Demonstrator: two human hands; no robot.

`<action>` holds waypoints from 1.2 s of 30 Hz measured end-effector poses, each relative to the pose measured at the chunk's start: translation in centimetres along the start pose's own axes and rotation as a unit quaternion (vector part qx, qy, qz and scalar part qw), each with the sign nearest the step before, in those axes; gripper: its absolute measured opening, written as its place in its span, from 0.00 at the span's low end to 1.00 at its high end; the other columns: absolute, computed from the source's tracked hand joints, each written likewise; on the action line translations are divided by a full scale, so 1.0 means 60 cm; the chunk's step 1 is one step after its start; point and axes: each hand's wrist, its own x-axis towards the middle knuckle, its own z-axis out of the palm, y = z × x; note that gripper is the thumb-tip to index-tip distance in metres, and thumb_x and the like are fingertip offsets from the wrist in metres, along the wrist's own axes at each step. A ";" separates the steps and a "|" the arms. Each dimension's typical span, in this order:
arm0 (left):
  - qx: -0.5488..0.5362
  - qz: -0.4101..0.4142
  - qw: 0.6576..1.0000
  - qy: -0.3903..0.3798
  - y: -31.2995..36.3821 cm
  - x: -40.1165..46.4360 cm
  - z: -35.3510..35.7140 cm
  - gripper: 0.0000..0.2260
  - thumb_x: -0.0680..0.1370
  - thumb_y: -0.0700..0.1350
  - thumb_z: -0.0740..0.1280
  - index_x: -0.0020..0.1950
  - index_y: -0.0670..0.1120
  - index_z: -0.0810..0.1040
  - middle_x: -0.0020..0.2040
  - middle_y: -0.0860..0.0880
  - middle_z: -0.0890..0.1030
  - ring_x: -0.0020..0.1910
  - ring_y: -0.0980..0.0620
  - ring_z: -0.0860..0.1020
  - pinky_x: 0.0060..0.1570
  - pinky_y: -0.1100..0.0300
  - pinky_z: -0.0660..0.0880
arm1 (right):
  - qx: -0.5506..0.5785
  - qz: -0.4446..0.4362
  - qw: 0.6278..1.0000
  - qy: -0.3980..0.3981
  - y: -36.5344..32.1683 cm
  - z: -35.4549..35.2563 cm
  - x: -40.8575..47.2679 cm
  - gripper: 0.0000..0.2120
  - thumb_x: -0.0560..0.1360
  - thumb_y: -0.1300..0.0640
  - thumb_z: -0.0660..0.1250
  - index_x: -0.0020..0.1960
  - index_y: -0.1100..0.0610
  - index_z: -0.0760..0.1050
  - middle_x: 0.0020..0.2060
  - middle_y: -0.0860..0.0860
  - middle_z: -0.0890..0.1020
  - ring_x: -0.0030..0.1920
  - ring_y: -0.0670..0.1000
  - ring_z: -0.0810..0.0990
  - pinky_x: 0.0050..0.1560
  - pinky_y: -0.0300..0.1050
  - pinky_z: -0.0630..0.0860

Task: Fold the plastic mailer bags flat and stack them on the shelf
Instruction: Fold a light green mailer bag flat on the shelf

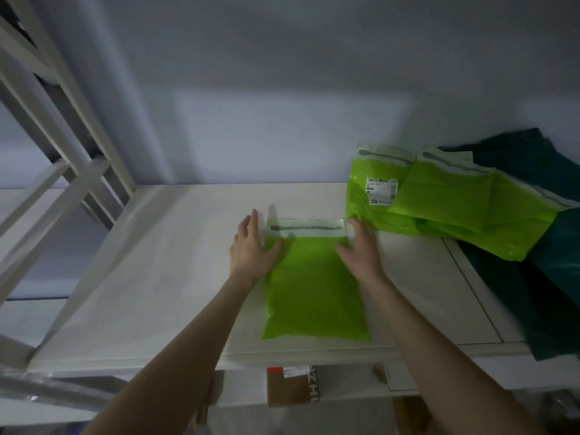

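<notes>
lying lengthwise, green mailer bag (315, 287) points flap-end toward wall.

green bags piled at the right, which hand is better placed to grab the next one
Right. The right hand rests on the flat mailer's right edge, fingertips almost at the green pile; the left hand sits on the far side.

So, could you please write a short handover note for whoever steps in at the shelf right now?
Left hand: open, fingers straight, resting on the left edge of the flat green mailer.
Right hand: open, resting on its right edge.
That mailer lies flat on the white shelf, flap away from you.
Right rear: loose pile of green mailers lying over dark teal bags.
Done: one mailer flattened.
Left: fold and stack the pile.
</notes>
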 end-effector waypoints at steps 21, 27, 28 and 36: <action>-0.284 -0.152 0.947 -0.013 0.027 0.002 -0.020 0.01 0.73 0.41 0.71 0.44 0.45 0.81 0.22 0.54 0.73 0.26 0.55 0.71 0.32 0.66 0.70 | 0.090 0.134 0.987 -0.010 -0.015 -0.022 0.012 0.06 0.69 0.60 0.72 0.44 0.60 0.82 0.41 0.56 0.84 0.43 0.55 0.80 0.41 0.41 0.69; -0.446 -0.106 0.888 -0.023 0.044 0.009 -0.039 0.04 0.74 0.38 0.70 0.42 0.43 0.76 0.19 0.57 0.67 0.21 0.61 0.69 0.29 0.68 0.70 | 0.153 0.185 0.970 -0.045 -0.028 -0.032 0.000 0.16 0.73 0.44 0.68 0.51 0.55 0.77 0.34 0.50 0.75 0.27 0.49 0.73 0.22 0.34 0.67; -0.462 -0.098 0.881 -0.018 0.046 0.010 -0.042 0.04 0.74 0.38 0.70 0.43 0.43 0.75 0.20 0.57 0.67 0.22 0.61 0.69 0.29 0.69 0.70 | 0.149 0.190 0.969 -0.044 -0.032 -0.035 -0.003 0.17 0.73 0.41 0.66 0.52 0.54 0.76 0.33 0.50 0.73 0.26 0.49 0.72 0.21 0.34 0.66; -0.533 -0.067 0.841 -0.058 0.057 0.007 -0.055 0.07 0.76 0.34 0.65 0.41 0.46 0.76 0.33 0.50 0.71 0.35 0.56 0.74 0.39 0.66 0.75 | 0.300 0.170 0.936 -0.067 -0.042 -0.031 -0.005 0.05 0.76 0.58 0.66 0.50 0.60 0.74 0.46 0.57 0.76 0.27 0.49 0.81 0.35 0.43 0.78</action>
